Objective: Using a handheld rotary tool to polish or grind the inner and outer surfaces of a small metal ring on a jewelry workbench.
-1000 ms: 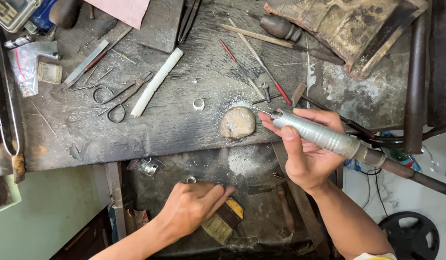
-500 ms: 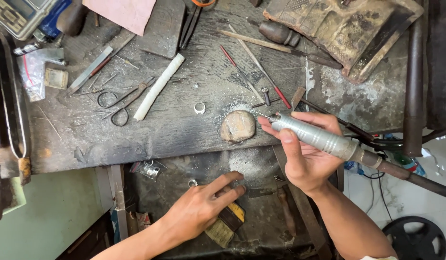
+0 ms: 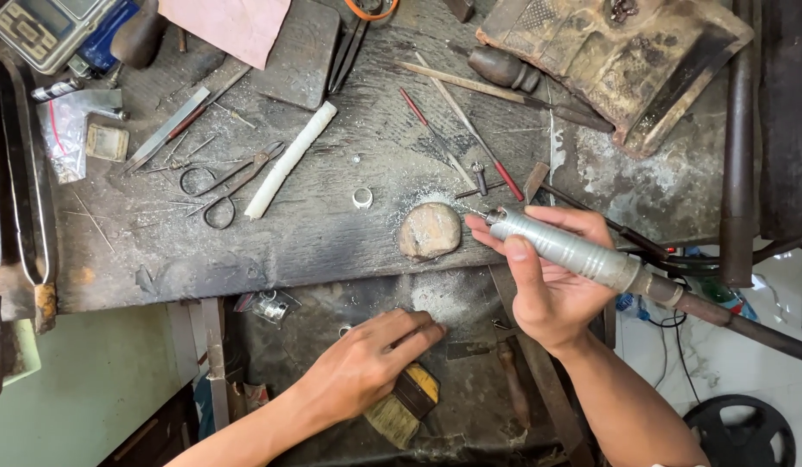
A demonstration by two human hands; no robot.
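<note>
The table (image 3: 314,233) is a scarred, dust-covered board crowded with tools, and that crowding is the main hazard: anything nudged near its front edge could drop into the tray below. The right hand (image 3: 548,290) has its grip clamped around the silver rotary handpiece (image 3: 574,251), thumb along the barrel, with its fine tip pointing left, just beside the rounded stone-like block (image 3: 429,230). A thick drive cable (image 3: 738,320) trails off behind that grip to the right; if it snags or tugs, the tip could skate off line and gouge the wood or catch a finger.

The left hand (image 3: 371,363) is below and left of that grip, down in the tray, fingers pressed together flat on the dusty surface; whether they pinch something small I cannot tell. It lies over a flat brush (image 3: 405,402). A small metal ring (image 3: 363,198) sits loose, well left of the tool grip, and a sweep of a sleeve could likely send it rolling. Scissors (image 3: 224,182) lie farther left.
</note>
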